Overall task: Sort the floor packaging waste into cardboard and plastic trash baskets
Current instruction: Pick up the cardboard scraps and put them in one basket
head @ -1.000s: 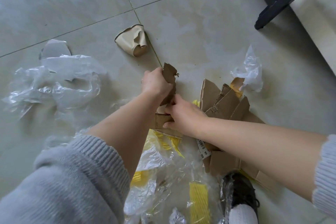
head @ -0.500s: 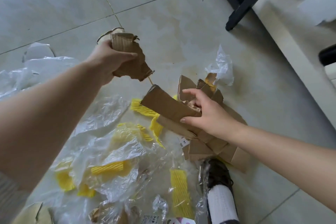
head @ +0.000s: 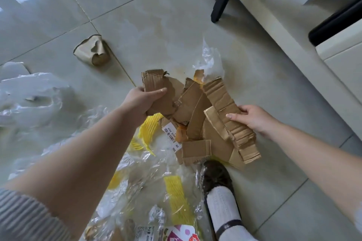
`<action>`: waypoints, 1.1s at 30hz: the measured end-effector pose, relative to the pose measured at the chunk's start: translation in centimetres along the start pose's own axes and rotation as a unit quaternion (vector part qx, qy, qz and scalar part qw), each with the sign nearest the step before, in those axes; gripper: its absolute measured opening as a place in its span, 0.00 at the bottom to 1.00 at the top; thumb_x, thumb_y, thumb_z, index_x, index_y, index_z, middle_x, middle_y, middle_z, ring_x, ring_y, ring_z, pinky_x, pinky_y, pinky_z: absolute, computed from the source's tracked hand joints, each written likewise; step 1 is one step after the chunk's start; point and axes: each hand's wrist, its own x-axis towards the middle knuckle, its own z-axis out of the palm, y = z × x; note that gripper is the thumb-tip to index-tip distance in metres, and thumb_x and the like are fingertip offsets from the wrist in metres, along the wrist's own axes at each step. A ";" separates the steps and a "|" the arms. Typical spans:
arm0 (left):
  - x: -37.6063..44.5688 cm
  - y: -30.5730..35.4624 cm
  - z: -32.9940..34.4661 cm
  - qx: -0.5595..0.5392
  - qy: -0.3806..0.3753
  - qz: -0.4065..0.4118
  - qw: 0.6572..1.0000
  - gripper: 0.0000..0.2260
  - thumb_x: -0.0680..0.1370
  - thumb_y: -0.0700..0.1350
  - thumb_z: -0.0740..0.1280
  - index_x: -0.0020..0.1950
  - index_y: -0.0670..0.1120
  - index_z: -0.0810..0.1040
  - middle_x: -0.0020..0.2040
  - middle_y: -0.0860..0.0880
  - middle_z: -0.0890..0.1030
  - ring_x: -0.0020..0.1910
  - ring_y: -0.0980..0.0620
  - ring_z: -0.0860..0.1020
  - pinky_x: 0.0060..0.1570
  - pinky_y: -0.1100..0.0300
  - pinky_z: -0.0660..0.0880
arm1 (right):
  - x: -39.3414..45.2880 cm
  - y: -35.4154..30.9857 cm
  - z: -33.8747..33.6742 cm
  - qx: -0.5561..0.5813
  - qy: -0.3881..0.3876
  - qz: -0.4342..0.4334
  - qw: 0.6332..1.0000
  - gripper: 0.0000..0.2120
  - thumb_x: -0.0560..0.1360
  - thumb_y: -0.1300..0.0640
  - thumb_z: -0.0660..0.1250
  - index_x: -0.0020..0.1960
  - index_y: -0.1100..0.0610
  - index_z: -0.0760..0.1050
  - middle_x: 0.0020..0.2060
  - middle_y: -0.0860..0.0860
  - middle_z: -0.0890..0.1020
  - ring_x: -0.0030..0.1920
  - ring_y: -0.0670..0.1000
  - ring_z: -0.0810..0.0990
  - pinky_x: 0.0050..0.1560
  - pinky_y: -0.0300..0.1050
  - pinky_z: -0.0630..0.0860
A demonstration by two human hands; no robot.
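Head view shows the left hand [head: 143, 101] gripping a torn cardboard scrap [head: 158, 92] and the right hand [head: 252, 119] pinching a long corrugated strip [head: 229, 111] – both above the cardboard heap [head: 197, 143] at centre. That loose pinch looks risky; the strip could slide back down. Half a second ago the left hand was farther left and higher, while the right held a rolled piece – no baskets in sight.

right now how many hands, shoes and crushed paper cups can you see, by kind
hands: 2, left hand and right hand, each with a grip on cardboard: torn cardboard piece and corrugated cardboard strip
shoes: 1, dark shoe
crushed paper cups: 1, crushed paper cup
total: 4
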 end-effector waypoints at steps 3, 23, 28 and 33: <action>0.6 -0.8 0.9 0.062 0.019 0.006 0.998 0.13 0.69 0.44 0.75 0.50 0.43 0.78 0.52 0.40 0.82 0.49 0.41 0.82 0.54 0.43 0.78 | 0.7 -0.5 0.3 -0.139 0.013 -0.032 0.990 0.15 0.70 0.52 0.72 0.56 0.53 0.78 0.47 0.49 0.80 0.47 0.50 0.79 0.52 0.41 0.74; -1.1 2.2 -2.4 0.047 0.138 0.114 0.983 0.06 0.72 0.44 0.73 0.41 0.50 0.76 0.42 0.47 0.81 0.38 0.47 0.80 0.38 0.56 0.75 | -1.0 -0.7 -2.4 -0.021 0.007 -0.111 0.994 0.08 0.71 0.57 0.72 0.46 0.48 0.75 0.42 0.47 0.82 0.40 0.45 0.81 0.39 0.31 0.77; -7.0 4.8 -8.1 0.002 0.177 0.137 0.975 0.10 0.73 0.44 0.72 0.51 0.46 0.75 0.49 0.45 0.80 0.44 0.47 0.79 0.38 0.56 0.74 | -3.4 -3.5 -0.5 0.058 0.038 -0.153 0.986 0.21 0.69 0.53 0.73 0.58 0.52 0.69 0.50 0.53 0.81 0.49 0.55 0.82 0.54 0.53 0.79; -17.4 7.5 -14.6 -0.054 0.234 0.194 0.951 0.14 0.72 0.41 0.73 0.57 0.44 0.76 0.53 0.43 0.80 0.49 0.45 0.80 0.50 0.50 0.76 | -8.0 -8.9 2.8 0.099 0.010 -0.203 0.974 0.25 0.69 0.55 0.73 0.62 0.53 0.65 0.48 0.54 0.81 0.44 0.52 0.82 0.43 0.47 0.79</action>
